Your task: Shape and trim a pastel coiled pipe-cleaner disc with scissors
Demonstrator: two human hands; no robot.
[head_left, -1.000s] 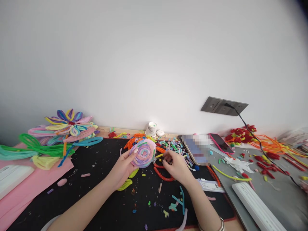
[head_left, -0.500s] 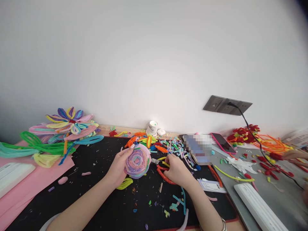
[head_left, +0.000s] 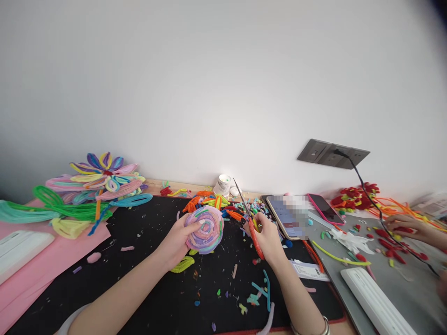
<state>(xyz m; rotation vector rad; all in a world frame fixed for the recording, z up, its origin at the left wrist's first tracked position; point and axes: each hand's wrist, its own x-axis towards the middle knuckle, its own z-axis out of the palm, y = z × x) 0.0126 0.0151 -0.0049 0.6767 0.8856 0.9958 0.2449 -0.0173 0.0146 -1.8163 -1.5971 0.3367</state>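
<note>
My left hand (head_left: pixel 179 242) is closed on the edge of a round coil of pastel pipe cleaners (head_left: pixel 206 230), thumb across its face. In my right hand (head_left: pixel 268 239) is a pair of scissors (head_left: pixel 252 218) with red and yellow handles, blades pointing up and away from me. The blades look closed, or nearly so. Scissors and coil are apart. Behind the coil lie orange and yellow pipe-cleaner loops (head_left: pixel 209 201) and many small cut pieces. A yellow-green loop (head_left: pixel 183 264) lies below my left hand.
A pipe-cleaner flower (head_left: pixel 108 173) with green leaves lies at left. Along the wall stands a paper cup (head_left: pixel 223 184). Phones (head_left: pixel 284 217) lie right of centre. At far right another person's hand (head_left: pixel 408 228) is among red pieces. A black cord (head_left: pixel 363 186) hangs from the outlet.
My right hand has lifted the scissors off the mat and turned the blades upward. The coil in my left hand has tilted and shifted slightly right. The other person's hand has moved further in.
</note>
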